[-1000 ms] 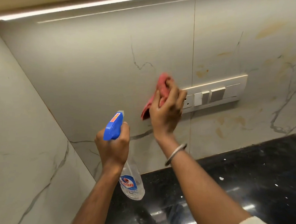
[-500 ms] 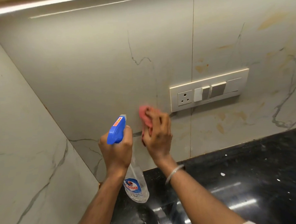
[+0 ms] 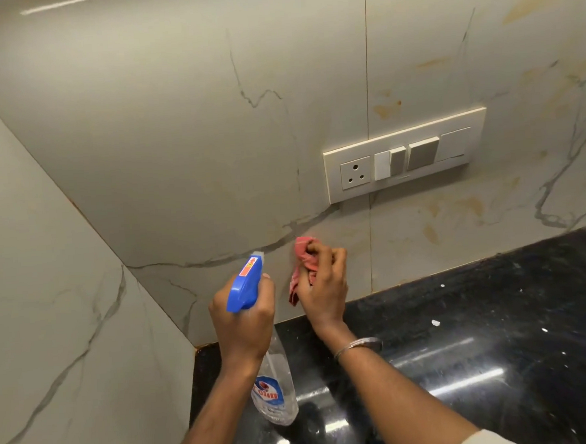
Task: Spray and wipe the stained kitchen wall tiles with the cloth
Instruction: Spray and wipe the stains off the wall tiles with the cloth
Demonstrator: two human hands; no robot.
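Note:
My right hand [image 3: 323, 285] grips a bunched red cloth [image 3: 301, 269] and presses it on the marble-look wall tile [image 3: 177, 143], low down, just above the counter and below left of the switch plate. My left hand [image 3: 246, 324] holds a clear spray bottle [image 3: 276, 391] by its neck, with the blue trigger head [image 3: 245, 283] pointing up at the wall, left of the cloth. Yellow-brown stains [image 3: 433, 232] mark the tile right of the vertical joint, under and above the switch plate.
A cream switch plate [image 3: 406, 155] with a socket and switches sits on the back wall. The glossy black stone counter [image 3: 497, 329] carries small white specks. A side wall [image 3: 48, 288] meets the back wall in a corner at left.
My right hand has dragged the cloth down the wall, from the socket's level to near the counter. The left hand with the bottle has stayed about where it was.

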